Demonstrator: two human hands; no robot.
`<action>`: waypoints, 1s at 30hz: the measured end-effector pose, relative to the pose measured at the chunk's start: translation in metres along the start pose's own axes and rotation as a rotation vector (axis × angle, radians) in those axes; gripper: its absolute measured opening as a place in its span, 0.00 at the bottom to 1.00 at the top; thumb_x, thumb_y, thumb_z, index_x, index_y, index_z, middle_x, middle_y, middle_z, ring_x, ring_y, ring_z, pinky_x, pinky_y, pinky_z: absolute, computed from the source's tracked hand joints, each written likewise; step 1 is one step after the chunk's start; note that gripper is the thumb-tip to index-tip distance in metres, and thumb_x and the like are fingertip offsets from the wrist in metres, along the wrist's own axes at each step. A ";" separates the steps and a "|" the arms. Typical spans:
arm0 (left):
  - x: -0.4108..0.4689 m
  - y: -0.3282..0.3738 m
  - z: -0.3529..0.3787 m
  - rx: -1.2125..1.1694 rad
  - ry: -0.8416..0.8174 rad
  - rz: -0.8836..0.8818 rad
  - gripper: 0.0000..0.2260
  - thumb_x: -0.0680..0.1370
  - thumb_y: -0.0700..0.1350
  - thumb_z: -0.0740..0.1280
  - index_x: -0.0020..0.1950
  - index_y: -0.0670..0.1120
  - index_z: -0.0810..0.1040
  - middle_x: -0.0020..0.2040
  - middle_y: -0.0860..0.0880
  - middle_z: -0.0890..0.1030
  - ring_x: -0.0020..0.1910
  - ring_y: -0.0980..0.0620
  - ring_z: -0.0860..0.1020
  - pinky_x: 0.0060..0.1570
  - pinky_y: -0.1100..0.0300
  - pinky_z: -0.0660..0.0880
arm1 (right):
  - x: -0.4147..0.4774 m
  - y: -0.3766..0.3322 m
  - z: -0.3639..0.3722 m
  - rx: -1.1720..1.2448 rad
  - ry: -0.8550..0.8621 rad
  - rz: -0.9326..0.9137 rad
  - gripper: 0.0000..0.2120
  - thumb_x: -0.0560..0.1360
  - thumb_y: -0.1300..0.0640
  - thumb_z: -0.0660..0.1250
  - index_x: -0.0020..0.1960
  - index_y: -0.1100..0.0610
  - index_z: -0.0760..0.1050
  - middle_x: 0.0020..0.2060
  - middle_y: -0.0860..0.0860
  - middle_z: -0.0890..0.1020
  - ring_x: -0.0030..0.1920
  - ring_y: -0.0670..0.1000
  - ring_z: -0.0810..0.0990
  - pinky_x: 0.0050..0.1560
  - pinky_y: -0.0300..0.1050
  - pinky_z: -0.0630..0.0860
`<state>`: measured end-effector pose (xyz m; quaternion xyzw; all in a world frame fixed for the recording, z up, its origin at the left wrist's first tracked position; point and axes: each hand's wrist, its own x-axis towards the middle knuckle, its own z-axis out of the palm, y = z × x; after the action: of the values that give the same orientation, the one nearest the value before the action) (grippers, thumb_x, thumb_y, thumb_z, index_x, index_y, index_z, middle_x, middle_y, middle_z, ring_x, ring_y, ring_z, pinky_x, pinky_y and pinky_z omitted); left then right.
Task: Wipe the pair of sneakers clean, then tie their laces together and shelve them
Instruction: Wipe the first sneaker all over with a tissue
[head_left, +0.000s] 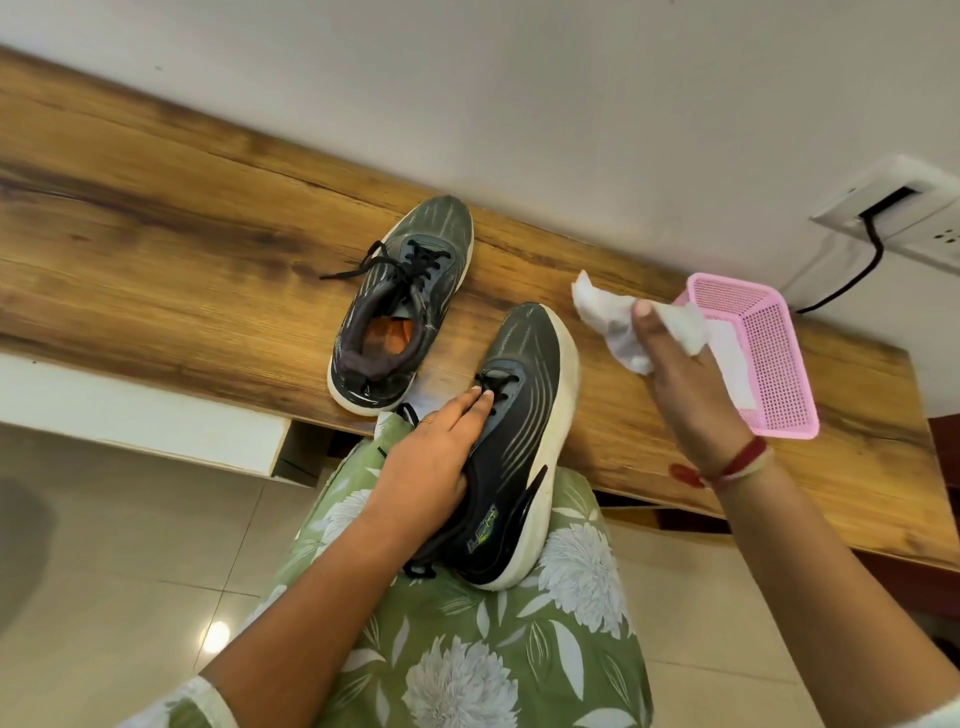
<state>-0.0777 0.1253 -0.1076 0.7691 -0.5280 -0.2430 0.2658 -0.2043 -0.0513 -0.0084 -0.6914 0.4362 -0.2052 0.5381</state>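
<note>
Two dark sneakers with white soles are in view. One sneaker (400, 306) stands alone on the wooden bench top (156, 218), laces loose, orange insole showing. The other sneaker (519, 447) lies partly on my lap and partly on the bench edge. My left hand (431, 462) holds it over the tongue and opening, fingers laid along the laces. My right hand (680, 379) is raised to the right of that shoe and pinches a crumpled white wipe (613, 317), clear of the shoe.
A pink mesh basket (774, 364) with white wipes inside stands on the bench at the right. Behind it a wall socket plate (893, 213) has a black cable. White wall runs behind the bench; tiled floor (130, 545) lies below left.
</note>
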 end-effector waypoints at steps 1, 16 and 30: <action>0.000 0.000 0.000 0.000 -0.002 -0.001 0.30 0.79 0.39 0.61 0.78 0.52 0.54 0.77 0.55 0.58 0.72 0.51 0.65 0.63 0.58 0.70 | 0.002 -0.002 0.004 -0.120 -0.043 -0.093 0.19 0.78 0.44 0.58 0.62 0.53 0.74 0.54 0.50 0.79 0.53 0.41 0.77 0.49 0.37 0.76; 0.000 0.004 -0.002 0.027 -0.003 0.008 0.28 0.80 0.42 0.60 0.78 0.51 0.54 0.77 0.53 0.58 0.72 0.51 0.64 0.64 0.59 0.67 | 0.012 0.028 0.022 -1.248 -0.454 -0.679 0.26 0.81 0.46 0.47 0.63 0.60 0.75 0.55 0.58 0.81 0.59 0.56 0.78 0.68 0.47 0.64; 0.001 0.004 -0.002 0.020 0.000 0.004 0.28 0.80 0.41 0.60 0.78 0.51 0.54 0.77 0.54 0.58 0.72 0.52 0.63 0.64 0.58 0.68 | 0.022 0.024 0.019 -1.278 -0.536 -0.655 0.31 0.81 0.42 0.41 0.65 0.60 0.73 0.58 0.59 0.79 0.62 0.56 0.76 0.70 0.43 0.56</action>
<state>-0.0785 0.1238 -0.1037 0.7708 -0.5318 -0.2371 0.2584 -0.1875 -0.0595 -0.0415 -0.9883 0.0975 0.1126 0.0330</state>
